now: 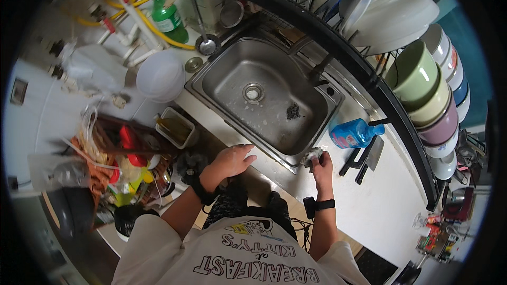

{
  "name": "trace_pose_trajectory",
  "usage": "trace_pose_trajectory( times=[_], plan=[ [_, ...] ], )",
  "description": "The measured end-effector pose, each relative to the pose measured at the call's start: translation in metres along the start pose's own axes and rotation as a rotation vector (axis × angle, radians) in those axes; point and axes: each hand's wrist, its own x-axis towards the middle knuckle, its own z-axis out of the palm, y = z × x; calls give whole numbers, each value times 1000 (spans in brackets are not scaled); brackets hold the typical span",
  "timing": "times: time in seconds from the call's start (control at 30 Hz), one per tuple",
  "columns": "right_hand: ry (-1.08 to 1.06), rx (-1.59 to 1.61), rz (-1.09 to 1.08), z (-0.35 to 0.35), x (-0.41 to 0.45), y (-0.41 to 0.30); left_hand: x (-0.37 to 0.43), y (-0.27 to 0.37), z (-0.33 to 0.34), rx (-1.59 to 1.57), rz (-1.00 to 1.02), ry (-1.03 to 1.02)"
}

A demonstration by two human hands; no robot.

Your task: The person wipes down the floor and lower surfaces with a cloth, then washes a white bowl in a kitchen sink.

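My right hand point(323, 168) grips a wet, sudsy scrubbing pad point(313, 157) at the near right corner of the stainless steel sink point(237, 67). My left hand point(233, 160) has nothing in it, its fingers apart, just in front of the sink's near edge. In the basin lies a dark steel-wool-like clump point(293, 111), right of the drain point(253, 93), with foam spots around. A blue bottle of liquid point(350, 133) stands right of the sink, beside a cleaver point(372, 154) and another black-handled tool. Part of the faucet point(317, 72) shows beneath the black rack.
A black dish rack point(368, 73) arches over the sink's far side with plates and stacked bowls point(416, 79). To the left are a white plastic tub point(160, 75), a green bottle point(170, 21), a yellow hose point(146, 18) and a small container with an oil bottle point(176, 128).
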Motion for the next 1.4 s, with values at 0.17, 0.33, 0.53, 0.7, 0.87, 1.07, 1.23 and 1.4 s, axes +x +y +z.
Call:
trace_pose_trajectory(
  times=[0.17, 0.33, 0.53, 0.7, 0.87, 1.07, 1.23, 1.4],
  plan=[
    [112, 84, -12, 26, 3, 7, 68, -25, -41, 38, 17, -84],
    [191, -147, -21, 12, -5, 45, 103, -25, -35, -1, 38, -126],
    [131, -280, -60, 11, -1, 45, 88, -24, -14, -84, 11, -171],
    [90, -437, -117, 7, 0, 37, 86, -24, -26, -68, -18, -153],
    [158, -805, -356, -7, 11, 0, 93, -36, -39, -152, -29, -91],
    [99, -666, -638, 54, 70, -170, 100, -62, -50, -320, -96, -29],
    [196, -704, -724, 85, 207, -237, 150, -43, -83, -680, -140, -108],
    [300, -954, -527, 66, 317, -193, 196, -23, -98, -1455, -321, -113]
  ],
)
